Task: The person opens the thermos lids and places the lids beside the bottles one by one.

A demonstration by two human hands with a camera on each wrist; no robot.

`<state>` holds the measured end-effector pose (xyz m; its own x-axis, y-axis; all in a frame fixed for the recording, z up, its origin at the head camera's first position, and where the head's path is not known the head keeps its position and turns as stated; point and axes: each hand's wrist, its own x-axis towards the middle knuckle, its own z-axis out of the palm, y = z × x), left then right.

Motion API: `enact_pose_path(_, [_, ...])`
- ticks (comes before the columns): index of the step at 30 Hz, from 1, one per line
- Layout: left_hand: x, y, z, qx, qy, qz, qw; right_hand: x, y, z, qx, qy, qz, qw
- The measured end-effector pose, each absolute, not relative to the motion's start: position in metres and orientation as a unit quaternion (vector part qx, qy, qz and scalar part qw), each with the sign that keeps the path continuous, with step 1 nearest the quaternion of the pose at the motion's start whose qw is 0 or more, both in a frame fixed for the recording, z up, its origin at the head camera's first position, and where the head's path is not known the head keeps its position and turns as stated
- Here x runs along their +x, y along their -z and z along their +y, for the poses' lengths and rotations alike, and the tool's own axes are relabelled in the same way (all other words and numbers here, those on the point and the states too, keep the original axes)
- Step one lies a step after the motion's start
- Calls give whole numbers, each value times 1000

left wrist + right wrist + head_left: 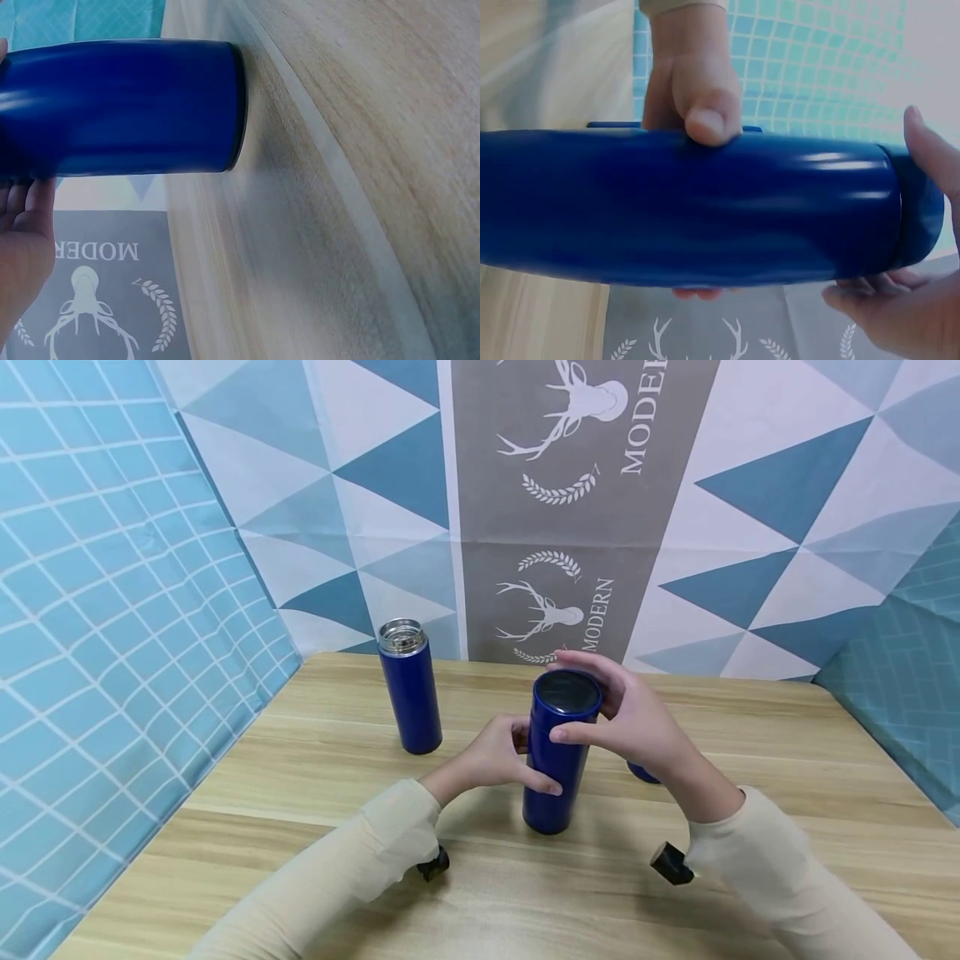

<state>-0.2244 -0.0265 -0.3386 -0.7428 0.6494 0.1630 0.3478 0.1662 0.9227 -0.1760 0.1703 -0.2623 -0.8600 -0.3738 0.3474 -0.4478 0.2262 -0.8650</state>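
Observation:
A dark blue thermos bottle with a black-topped lid stands near the middle of the table, tilted slightly in the head view. My left hand grips its body, thumb across the front and fingers behind. Around the lid curls my right hand, thumb in front and fingers at the far side. The right wrist view shows a thin seam between body and lid. In the left wrist view the dark base ring of the bottle is close to the wood.
A second blue thermos, its steel mouth uncovered, stands at the back left. Behind my right wrist a small blue object is mostly hidden. Patterned cloth hangs along the back edge of the wooden table.

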Motion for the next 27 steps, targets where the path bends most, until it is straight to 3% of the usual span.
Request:
enact_pose_path(12, [-226,340,-29,328,-554,752,141,-167,266,163,227,-547,-801,85])
enact_pose_path(27, [-225,340,-27,334,-559,746,140,-178,266,175,277,-563,-778,35])
